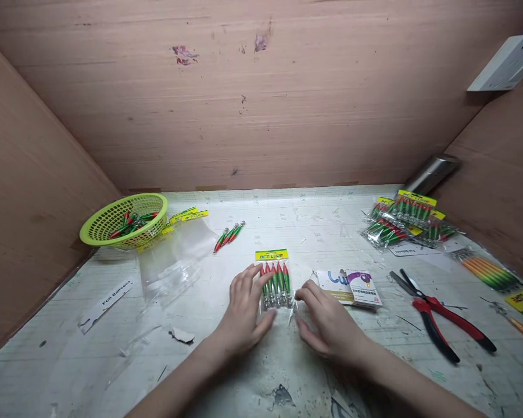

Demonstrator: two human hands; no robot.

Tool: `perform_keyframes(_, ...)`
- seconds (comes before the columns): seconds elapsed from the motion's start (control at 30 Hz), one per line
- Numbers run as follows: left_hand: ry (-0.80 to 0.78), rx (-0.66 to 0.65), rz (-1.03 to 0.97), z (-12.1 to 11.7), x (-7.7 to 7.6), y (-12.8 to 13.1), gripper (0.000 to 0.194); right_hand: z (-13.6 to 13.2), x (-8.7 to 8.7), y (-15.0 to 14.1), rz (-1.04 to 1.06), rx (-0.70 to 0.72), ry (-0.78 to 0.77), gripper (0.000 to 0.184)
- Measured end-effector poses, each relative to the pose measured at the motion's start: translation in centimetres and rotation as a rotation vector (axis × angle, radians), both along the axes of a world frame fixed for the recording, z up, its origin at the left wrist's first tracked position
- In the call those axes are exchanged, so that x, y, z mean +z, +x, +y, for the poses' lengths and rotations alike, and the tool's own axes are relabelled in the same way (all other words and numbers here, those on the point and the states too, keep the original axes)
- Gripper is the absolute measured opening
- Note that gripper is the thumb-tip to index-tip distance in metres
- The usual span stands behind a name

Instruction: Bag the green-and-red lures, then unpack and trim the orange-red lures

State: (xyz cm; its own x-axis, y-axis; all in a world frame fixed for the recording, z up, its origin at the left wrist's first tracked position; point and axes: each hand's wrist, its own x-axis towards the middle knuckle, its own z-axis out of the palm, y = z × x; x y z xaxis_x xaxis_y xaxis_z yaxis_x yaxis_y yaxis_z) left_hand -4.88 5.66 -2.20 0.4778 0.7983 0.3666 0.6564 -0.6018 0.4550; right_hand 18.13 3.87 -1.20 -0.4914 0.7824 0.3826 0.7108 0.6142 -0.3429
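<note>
A clear pack of several red and green fishing lures (276,281) lies flat on the table in front of me, its yellow "BCT LURE" header at the far end. My left hand (246,307) rests along the pack's left side, fingers stretched over its edge and thumb apart near the lower corner. At the lower right corner is my right hand (325,316), fingers bent and thumb apart from them; the fingertips are at the plastic edge. Beyond the pack, a few loose lures (229,236) lie together on the table.
A green basket (89,232) of lures stands at left, beside empty bags (169,261) and a paper strip (107,305). To the right are a small box (366,290), red-handled pliers (436,313), filled packs (401,217) and a metal flask (433,173). Wooden walls enclose the table.
</note>
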Motion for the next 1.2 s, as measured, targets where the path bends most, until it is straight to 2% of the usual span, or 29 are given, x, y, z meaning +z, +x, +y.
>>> perform_keyframes(0.1,0.135,-0.118,0.048,-0.7,0.4,-2.5,0.063,-0.1,0.3,2.0,-0.126,0.169,0.178,0.029)
perform_keyframes(0.2,0.197,-0.296,0.159,-0.8,0.5,-3.3,0.050,0.3,0.1,2.1,-0.213,0.354,0.303,0.026)
perform_keyframes(0.3,0.133,-0.420,0.196,-0.7,0.5,-2.4,0.032,0.9,-0.4,0.9,-0.113,0.455,0.254,0.024)
perform_keyframes(0.37,0.138,-0.354,0.125,-0.6,0.4,-1.7,0.026,1.2,-0.8,0.4,0.079,0.408,0.120,0.024)
perform_keyframes(0.47,0.108,-0.154,-0.050,-0.7,0.0,-0.9,0.021,1.5,-1.3,0.3,0.289,0.282,-0.044,0.021)
perform_keyframes(0.57,0.018,-0.020,-0.132,-0.8,-0.3,-0.2,0.020,1.6,-1.6,0.3,0.337,0.173,-0.114,0.017)
perform_keyframes(0.8,-0.092,0.169,-0.179,0.2,-0.6,1.5,0.019,2.4,-1.8,-0.6,0.440,-0.078,-0.260,0.017)
perform_keyframes(0.87,-0.116,0.175,-0.203,0.6,-0.5,1.5,0.015,2.7,-1.8,-0.7,0.464,-0.118,-0.277,0.016)
perform_keyframes(0.93,-0.133,0.119,-0.215,0.9,-0.3,1.3,0.010,2.9,-1.8,-0.7,0.478,-0.134,-0.285,0.016)
perform_keyframes(1.07,-0.154,0.017,-0.216,1.3,0.0,0.7,0.014,2.9,-1.7,-0.7,0.487,-0.150,-0.287,0.017)
perform_keyframes(1.2,-0.210,0.137,-0.247,1.3,0.0,1.1,0.014,3.1,-1.7,-1.5,0.489,-0.218,-0.294,0.019)
